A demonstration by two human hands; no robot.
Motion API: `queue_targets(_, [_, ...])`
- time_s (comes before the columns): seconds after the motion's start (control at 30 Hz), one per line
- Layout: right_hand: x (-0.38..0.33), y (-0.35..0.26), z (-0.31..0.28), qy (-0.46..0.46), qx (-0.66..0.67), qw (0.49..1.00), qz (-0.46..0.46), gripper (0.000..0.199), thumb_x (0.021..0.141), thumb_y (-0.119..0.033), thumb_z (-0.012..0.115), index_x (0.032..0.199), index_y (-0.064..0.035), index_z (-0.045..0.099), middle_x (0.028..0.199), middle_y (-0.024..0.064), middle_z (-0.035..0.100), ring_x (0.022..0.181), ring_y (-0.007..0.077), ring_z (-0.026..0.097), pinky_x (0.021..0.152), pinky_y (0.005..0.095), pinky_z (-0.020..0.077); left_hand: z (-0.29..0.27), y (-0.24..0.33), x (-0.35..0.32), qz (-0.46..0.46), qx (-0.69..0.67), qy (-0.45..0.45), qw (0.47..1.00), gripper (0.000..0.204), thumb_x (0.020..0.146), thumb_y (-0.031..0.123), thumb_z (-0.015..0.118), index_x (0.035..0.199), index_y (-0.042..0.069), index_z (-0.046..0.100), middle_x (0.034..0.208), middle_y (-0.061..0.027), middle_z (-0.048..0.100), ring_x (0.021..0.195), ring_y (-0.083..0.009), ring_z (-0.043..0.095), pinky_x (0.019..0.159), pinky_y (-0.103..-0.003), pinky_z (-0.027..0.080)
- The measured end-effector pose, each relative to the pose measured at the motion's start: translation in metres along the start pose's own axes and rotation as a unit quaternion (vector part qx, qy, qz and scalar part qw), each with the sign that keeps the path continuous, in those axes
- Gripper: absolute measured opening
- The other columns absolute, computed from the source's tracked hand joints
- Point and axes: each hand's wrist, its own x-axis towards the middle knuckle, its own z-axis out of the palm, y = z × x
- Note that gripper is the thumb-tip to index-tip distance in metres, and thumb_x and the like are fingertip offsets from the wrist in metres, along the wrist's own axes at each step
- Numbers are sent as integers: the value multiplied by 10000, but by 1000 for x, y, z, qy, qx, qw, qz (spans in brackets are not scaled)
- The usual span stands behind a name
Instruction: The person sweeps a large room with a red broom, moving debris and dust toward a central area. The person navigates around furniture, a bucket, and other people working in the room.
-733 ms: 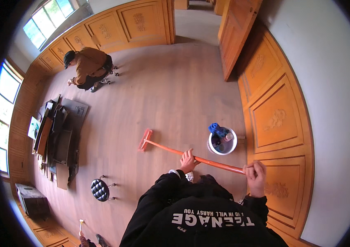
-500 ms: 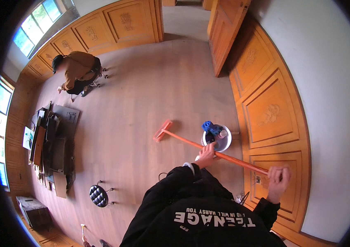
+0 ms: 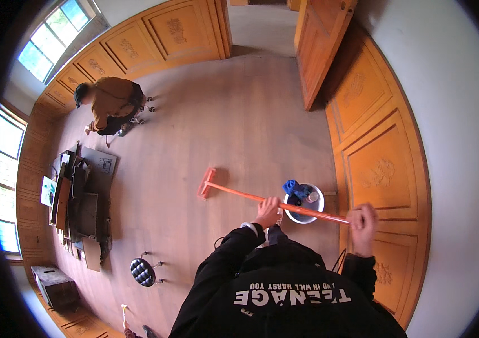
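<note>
An orange long-handled push broom (image 3: 234, 192) slants across the view, its wide head flat on the wooden floor. My left hand (image 3: 268, 212) is closed round the middle of the handle. At the upper end, my right hand (image 3: 363, 225) is wrapped round the handle tip. Under the handle stands a round white bucket (image 3: 320, 204). A blue cloth (image 3: 294, 188) hangs over its far rim, and a clear bottle (image 3: 312, 196) sits inside.
Wooden panelling (image 3: 380, 169) and an open door (image 3: 324, 50) are on the right. A black round stool (image 3: 142, 272) on castors stands lower left. Stacked boards and cardboard (image 3: 84, 208) lie farther left. A seated co-worker (image 3: 112, 104) leans forward at the far left; another person's hand (image 3: 126, 324) shows below.
The broom head has slid left over the floor, away from the bucket. Both my hands have moved left with the handle. The view has shifted slightly.
</note>
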Motion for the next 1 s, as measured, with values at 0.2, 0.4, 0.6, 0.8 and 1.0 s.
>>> queue_targets(0.2, [44, 48, 26, -166, 18, 980, 111, 244, 937, -98, 431, 832, 61, 584, 511, -16, 386, 458, 74, 351, 546, 224, 341, -11, -57, 12, -202, 3, 23, 979, 856, 682, 367, 765, 1336, 75, 297, 1404, -162, 266, 1350, -374, 199, 1012, -584, 252])
queue_targets(0.4, [84, -3, 6, -79, 71, 994, 30, 212, 939, -92, 426, 828, 42, 547, 513, -31, 319, 454, 81, 304, 513, 252, 315, -12, -3, 70, -89, -15, 17, 996, 865, 672, 380, 767, 1343, 97, 301, 1387, -164, 295, 1347, -367, 210, 1024, -545, 248])
queue_targets(0.6, [90, -99, -10, -25, -54, 980, -188, 270, 969, -121, 375, 775, 8, 511, 505, -19, 254, 444, 83, 260, 458, 262, 279, -25, 103, 136, 131, -91, 35, 987, 670, 669, 272, 734, 1236, 131, 404, 1146, -123, 461, 1155, -333, 433, 942, -491, 326])
queue_targets(0.8, [110, -112, 1, 57, -169, 958, -225, 310, 994, -189, 364, 780, -9, 496, 518, -22, 217, 432, 83, 228, 456, 253, 283, -42, 111, 165, 229, -17, 43, 972, 437, 680, 167, 667, 1071, 124, 476, 996, -68, 549, 1009, -280, 520, 849, -450, 357])
queue_targets(1.0, [153, -36, 18, -47, -12, 996, -78, 264, 979, -149, 386, 777, -31, 507, 500, -40, 261, 426, 79, 266, 522, 254, 347, -52, 21, 171, 82, 33, 39, 995, 370, 744, 229, 644, 1064, 120, 493, 1039, -83, 534, 1056, -287, 505, 879, -467, 354])
